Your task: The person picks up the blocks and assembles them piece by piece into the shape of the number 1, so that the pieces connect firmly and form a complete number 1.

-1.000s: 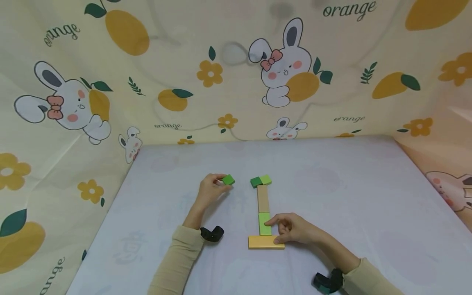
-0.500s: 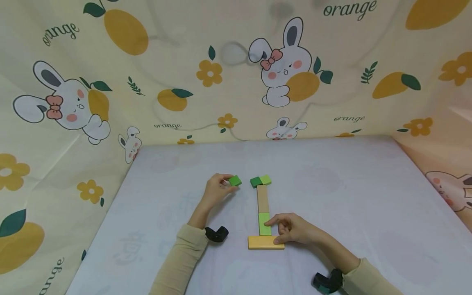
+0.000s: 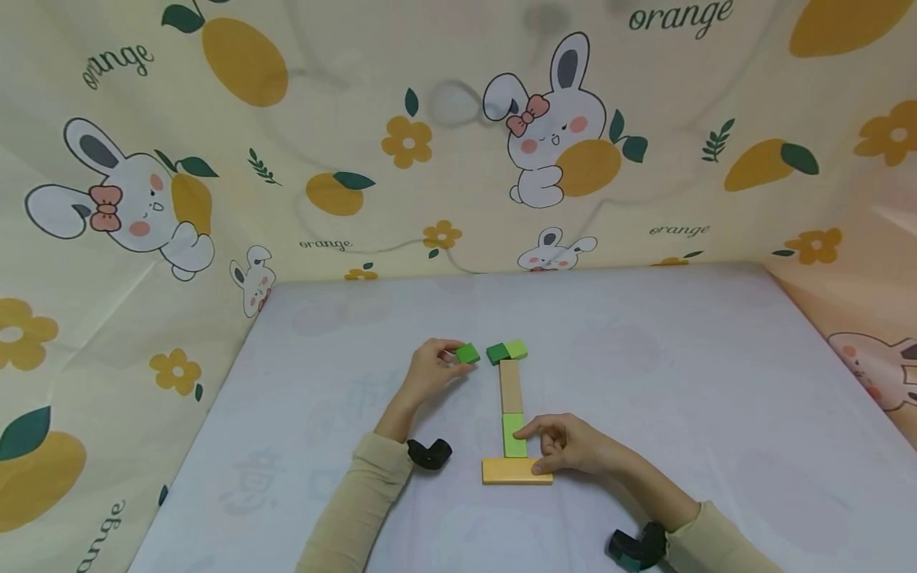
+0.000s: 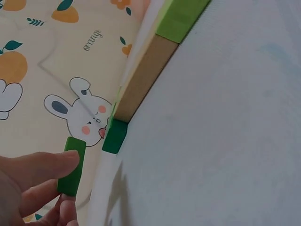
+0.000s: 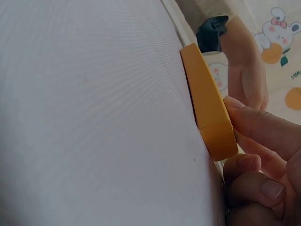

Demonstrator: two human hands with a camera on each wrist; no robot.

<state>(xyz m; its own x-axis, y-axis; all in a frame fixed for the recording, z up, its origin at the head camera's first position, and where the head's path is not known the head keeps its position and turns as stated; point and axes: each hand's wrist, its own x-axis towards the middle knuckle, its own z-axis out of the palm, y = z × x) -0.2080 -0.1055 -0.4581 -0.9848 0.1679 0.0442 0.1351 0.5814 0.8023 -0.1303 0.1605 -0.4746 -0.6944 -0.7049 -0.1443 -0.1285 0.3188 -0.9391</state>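
Note:
My left hand [image 3: 430, 371] pinches a small green block [image 3: 468, 355] between thumb and fingers, a short way left of a row of blocks. At the row's far end lie a dark green block [image 3: 496, 354] and a light green block [image 3: 517, 348], side by side at an angle. Below them come a tan wooden block [image 3: 511, 387], a longer lime green block [image 3: 513, 446] and a yellow block [image 3: 505, 471] set crosswise. My right hand [image 3: 580, 446] rests its index fingertip on the lime block and its thumb on the yellow one. Its other fingers curl in.
All the blocks lie on a white-covered table [image 3: 680, 374]. Behind and beside it hangs a cream cloth [image 3: 430, 72] printed with rabbits and oranges. Each wrist carries a black device; the left one [image 3: 430, 454] hangs over the table near the row.
My left hand has moved to the right with the small green block, nearer the dark green block. The right hand and the row of blocks have stayed in place.

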